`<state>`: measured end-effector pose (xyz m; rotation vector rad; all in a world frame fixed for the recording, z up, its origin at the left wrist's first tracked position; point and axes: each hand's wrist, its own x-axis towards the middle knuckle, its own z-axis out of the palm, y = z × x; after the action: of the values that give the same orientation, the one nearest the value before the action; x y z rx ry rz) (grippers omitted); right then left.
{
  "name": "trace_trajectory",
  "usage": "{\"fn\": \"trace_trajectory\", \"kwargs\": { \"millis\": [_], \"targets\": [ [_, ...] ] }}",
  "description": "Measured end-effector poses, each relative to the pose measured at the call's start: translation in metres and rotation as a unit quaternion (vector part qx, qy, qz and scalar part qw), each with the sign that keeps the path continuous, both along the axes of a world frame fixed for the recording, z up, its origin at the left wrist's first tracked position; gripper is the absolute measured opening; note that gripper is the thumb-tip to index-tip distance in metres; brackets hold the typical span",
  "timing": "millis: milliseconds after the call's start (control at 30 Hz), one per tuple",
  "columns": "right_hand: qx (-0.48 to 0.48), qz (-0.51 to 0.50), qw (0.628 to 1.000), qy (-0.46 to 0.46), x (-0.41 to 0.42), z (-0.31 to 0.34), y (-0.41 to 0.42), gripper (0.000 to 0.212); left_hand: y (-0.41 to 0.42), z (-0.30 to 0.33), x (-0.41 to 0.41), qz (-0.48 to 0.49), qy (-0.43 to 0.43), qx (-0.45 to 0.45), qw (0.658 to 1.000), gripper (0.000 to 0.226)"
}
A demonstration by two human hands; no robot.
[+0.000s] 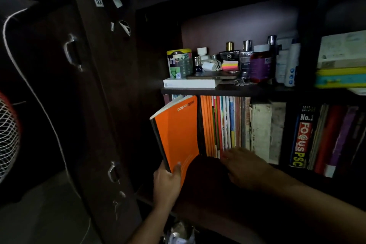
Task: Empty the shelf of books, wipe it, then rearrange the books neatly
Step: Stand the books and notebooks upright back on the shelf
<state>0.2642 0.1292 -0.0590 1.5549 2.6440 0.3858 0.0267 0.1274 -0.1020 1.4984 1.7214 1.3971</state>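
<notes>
The left hand [166, 182] grips an orange notebook [178, 132] by its bottom corner, tilted out at the row's left end; right of it, the right hand [245, 166] rests flat, fingers loose, against the standing books [223, 123].

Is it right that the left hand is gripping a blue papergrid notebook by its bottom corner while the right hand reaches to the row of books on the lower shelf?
Not quite: the notebook is orange, not blue, as the head view shows. The rest holds: the left hand grips it by its bottom corner, and the right hand reaches to the row of books on the lower shelf.
</notes>
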Motion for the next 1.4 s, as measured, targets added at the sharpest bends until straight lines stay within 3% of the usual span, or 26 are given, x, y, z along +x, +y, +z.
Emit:
{"fn": "trace_trajectory", "kwargs": {
  "millis": [100, 200, 400, 533, 667, 933, 1100, 1267, 1400],
  "targets": [
    [0.105, 0.081, 0.986, -0.104, -0.037, 0.025, 0.035, 0.060, 0.006, -0.003, -0.002, 0.015, -0.016, -0.016, 1.000, 0.050],
    [0.207, 0.078, 0.957, -0.187, -0.052, 0.035, 0.068, 0.070, 0.005, -0.002, -0.001, 0.024, -0.028, -0.018, 0.999, 0.050],
    [0.288, 0.066, 0.908, -0.298, -0.023, 0.028, 0.095, 0.084, 0.010, -0.004, -0.003, 0.026, -0.016, -0.036, 0.999, 0.062],
    [0.306, 0.103, 0.899, -0.296, -0.009, 0.028, 0.099, 0.089, 0.007, -0.002, -0.003, 0.023, -0.015, -0.046, 0.999, 0.063],
    [0.295, 0.125, 0.905, -0.280, -0.001, 0.034, 0.097, 0.074, 0.004, 0.000, -0.001, 0.022, -0.014, -0.043, 0.999, 0.052],
    [0.271, 0.149, 0.910, -0.276, -0.011, 0.049, 0.091, 0.051, 0.005, -0.001, -0.002, 0.012, -0.022, -0.057, 0.998, 0.058],
    [0.290, 0.079, 0.903, -0.308, -0.039, 0.048, 0.094, 0.054, 0.001, 0.003, -0.001, -0.011, -0.023, -0.048, 0.999, 0.052],
    [0.289, -0.003, 0.864, -0.412, -0.044, 0.046, 0.091, 0.069, -0.003, 0.003, 0.002, -0.059, 0.032, -0.060, 0.996, 0.055],
    [0.272, -0.042, 0.862, -0.426, -0.062, 0.047, 0.088, 0.062, -0.004, 0.005, 0.002, -0.052, 0.038, -0.081, 0.995, 0.058]
  ]
}}
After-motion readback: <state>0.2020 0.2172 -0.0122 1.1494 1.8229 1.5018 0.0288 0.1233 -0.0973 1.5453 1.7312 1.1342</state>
